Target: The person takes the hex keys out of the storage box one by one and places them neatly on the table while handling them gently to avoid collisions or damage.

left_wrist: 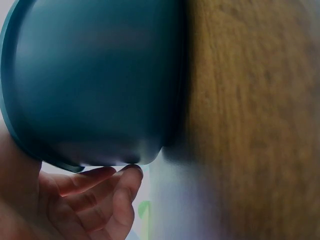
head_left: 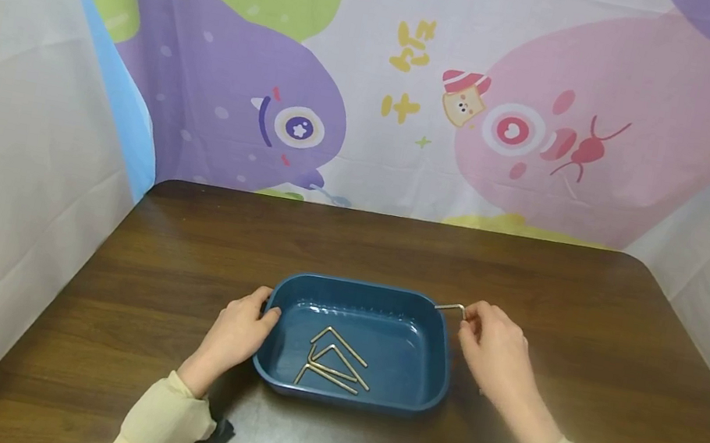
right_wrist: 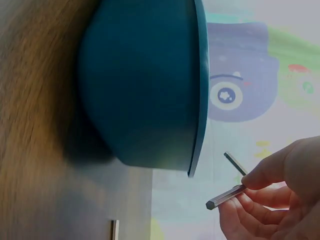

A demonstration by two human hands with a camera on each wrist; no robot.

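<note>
Four hex keys [head_left: 347, 348] lie in the blue tray [head_left: 386, 369] your left hand [head_left: 239, 328] grips, likely for steadiness; your right hand [head_left: 499, 354] pinches another key [head_left: 450, 306] near its bend.

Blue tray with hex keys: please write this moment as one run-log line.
left hand holds blue tray at left end | right hand pinches hex key near right rim | four hex keys inside tray
</note>
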